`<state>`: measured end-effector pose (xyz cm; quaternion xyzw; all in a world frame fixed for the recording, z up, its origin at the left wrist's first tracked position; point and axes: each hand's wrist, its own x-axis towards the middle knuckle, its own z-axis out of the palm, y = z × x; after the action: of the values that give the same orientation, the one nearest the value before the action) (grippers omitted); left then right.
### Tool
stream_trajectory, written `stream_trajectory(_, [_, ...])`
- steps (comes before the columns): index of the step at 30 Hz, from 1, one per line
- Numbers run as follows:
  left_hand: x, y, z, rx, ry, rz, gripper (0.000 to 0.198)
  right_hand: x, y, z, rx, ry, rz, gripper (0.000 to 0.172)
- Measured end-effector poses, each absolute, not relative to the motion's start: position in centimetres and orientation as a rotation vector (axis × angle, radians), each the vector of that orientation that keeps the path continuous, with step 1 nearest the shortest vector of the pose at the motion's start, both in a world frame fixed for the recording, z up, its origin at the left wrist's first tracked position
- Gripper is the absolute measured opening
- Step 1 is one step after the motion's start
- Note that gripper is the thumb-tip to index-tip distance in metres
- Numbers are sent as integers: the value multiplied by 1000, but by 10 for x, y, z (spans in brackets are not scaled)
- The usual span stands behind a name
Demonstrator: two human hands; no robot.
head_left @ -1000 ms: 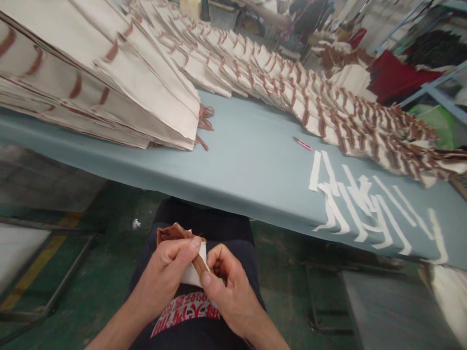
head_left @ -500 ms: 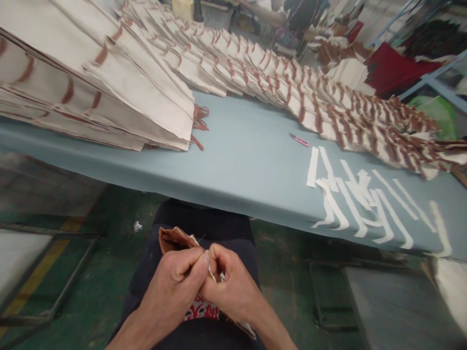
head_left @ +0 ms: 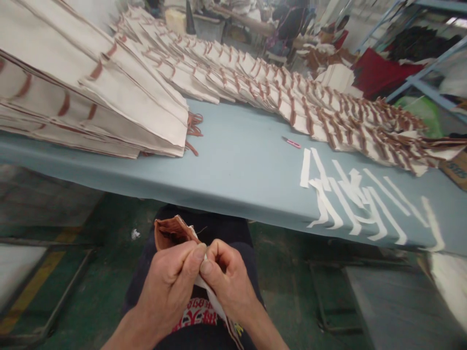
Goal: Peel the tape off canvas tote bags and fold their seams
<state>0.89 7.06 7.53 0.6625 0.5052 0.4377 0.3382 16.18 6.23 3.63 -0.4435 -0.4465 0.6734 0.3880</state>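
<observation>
Over my lap, both hands pinch a brown and white fabric piece (head_left: pixel 174 230). Its brown end fans out in folds beyond my left hand (head_left: pixel 174 274), whose thumb and fingers are closed on the cloth. My right hand (head_left: pixel 228 277) grips the same edge close beside it, thumb tip almost touching the left thumb. A white strip of the piece hangs from between the hands down toward my lap. A thin loose thread sticks up near the brown end. Parts of the fabric are hidden behind my fingers.
Ahead lies a blue-green table (head_left: pixel 233 170). It bears stacked cream fabric panels (head_left: pixel 138 97), long rows of brown-banded cream pieces (head_left: pixel 292 92), pink-handled thread snips (head_left: pixel 292 142) and loose white strips (head_left: pixel 343 189). A grey-topped stool (head_left: pixel 397 306) stands to the right.
The hands have shifted slightly left and up along the fabric edge. More of the white strip shows below them, and the brown end opens wider. The camera view has turned slightly.
</observation>
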Motion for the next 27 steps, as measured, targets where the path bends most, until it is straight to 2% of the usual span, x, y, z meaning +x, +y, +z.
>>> stream_trajectory(3, [6, 66, 68, 1710, 1295, 1072, 42, 162, 59, 33, -1112, -1121, 1742, 73])
stream_trajectory(6, [-6, 66, 69, 1603, 1160, 844, 42, 165, 58, 35, -1072, -1102, 1772, 75])
stream_trajectory(10, [-22, 69, 75, 1511, 1091, 597, 30, 168, 57, 36, -1036, -1090, 1772, 77])
stream_trajectory(19, [-15, 60, 74, 1465, 1099, 444, 24, 167, 57, 37, -1035, -1009, 1770, 80])
stream_trajectory(27, [-9, 60, 74, 1538, 1085, 403, 28, 171, 52, 24, -1088, -1077, 1711, 82])
